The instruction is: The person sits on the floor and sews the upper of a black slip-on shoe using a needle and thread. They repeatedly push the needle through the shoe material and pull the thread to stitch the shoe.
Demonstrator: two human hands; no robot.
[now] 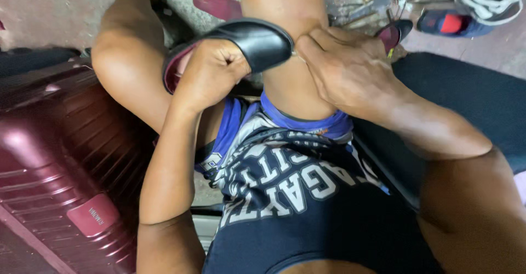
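Between your two sets of fingers sits the black shoe [257,43]: your left hand [211,71] curls tight around its strap, your right hand [345,66] pinches a thin thread at its edge.

A black leather sandal [249,44] with a dark red inner lining sits tilted against a bare knee, its broad glossy strap arching upward. The sandal's open edge, showing the red lining, faces left, while its rounded right end points toward the middle of the view.
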